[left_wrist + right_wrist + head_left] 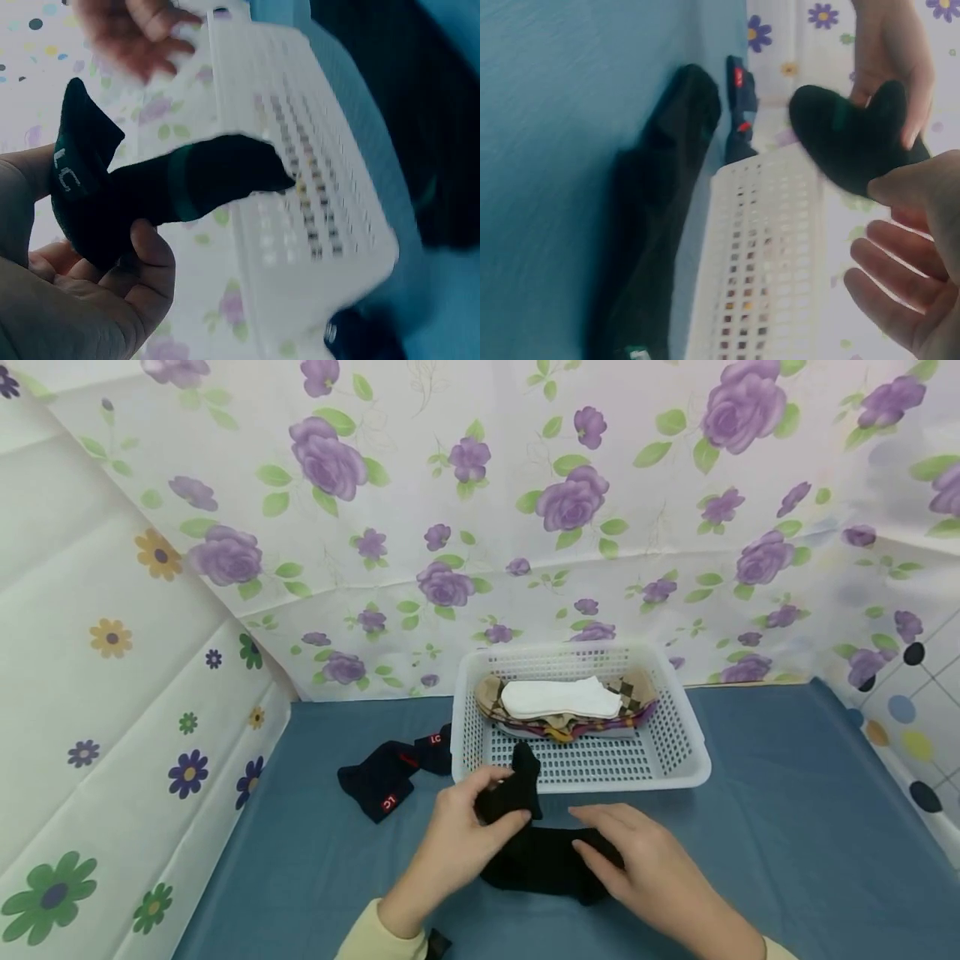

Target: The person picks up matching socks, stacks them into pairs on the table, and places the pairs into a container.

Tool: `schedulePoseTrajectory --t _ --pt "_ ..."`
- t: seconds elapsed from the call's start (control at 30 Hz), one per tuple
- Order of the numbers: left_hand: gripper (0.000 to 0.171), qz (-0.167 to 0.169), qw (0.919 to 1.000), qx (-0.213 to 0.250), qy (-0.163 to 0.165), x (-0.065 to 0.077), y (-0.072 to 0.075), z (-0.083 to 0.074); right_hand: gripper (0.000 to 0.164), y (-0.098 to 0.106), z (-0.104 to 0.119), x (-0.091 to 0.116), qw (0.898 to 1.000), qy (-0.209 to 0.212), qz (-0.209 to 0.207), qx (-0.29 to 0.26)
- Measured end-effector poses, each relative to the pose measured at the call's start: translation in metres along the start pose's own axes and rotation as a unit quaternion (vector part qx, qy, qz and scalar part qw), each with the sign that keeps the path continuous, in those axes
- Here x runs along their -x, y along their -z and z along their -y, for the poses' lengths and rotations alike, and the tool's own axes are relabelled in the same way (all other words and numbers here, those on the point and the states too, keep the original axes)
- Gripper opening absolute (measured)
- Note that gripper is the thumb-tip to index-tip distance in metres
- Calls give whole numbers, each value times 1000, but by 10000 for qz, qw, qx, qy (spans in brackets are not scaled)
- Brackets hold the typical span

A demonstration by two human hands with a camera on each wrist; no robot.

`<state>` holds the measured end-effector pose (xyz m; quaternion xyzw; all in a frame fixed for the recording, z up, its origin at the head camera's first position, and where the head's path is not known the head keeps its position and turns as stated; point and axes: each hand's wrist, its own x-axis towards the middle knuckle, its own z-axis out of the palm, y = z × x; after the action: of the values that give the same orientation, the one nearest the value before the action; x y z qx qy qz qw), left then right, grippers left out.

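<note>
My left hand pinches a black sock between thumb and fingers, raised above the cloth. The left wrist view shows pale "LC" lettering on this sock, its far end pointing away from the palm. Beneath it another black sock lies flat on the blue cloth. My right hand is over that sock's right end, fingers extended and parted. In the left wrist view the right hand is blurred and apart from the raised sock.
A white perforated basket stands behind the hands, holding folded white socks on top of patterned brown socks. Navy socks with red lettering lie at its left. A small dark item shows beside the left sleeve. Flowered sheeting rises behind.
</note>
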<state>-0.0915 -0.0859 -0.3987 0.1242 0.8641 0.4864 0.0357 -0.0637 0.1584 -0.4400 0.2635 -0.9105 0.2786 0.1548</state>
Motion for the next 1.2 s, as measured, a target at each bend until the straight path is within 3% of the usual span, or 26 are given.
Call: schedulePoseTrajectory --t 0.07,0.2,0.33,0.5,0.6,0.73,0.9,1.07,1.2 --pt "41 201 9997 111 -13 -2 -8 -1 65 1 4 -2 9999 -54 -75 -62" --pt "44 723 9970 253 109 -5 -21 -7 84 1 7 -5 9994 -138 178 -280" --pt "55 1119 9934 170 180 -6 -26 -15 72 -2 5 -3 9979 -393 353 -376" --pt "70 1381 9901 230 97 -7 -23 -19 54 -1 2 -4 9917 -1113 350 -548" --pt "63 1386 9902 111 -118 -8 -22 -17 46 0 1 -7 9873 -1346 512 -677" --pt "44 1113 9924 -82 -522 -11 -24 -14 29 1 1 -11 9850 -1425 706 -673" --pt "32 753 9926 -338 -887 -15 -25 -14 20 2 1 -14 9893 -1237 426 -651" --pt "23 1027 9858 -779 -1073 -16 -26 -14 27 9 0 -18 9910 -877 18 -1014" --pt "37 1319 9794 -1121 -1044 -16 -25 -7 33 17 1 -22 9908 -702 -248 -1126"
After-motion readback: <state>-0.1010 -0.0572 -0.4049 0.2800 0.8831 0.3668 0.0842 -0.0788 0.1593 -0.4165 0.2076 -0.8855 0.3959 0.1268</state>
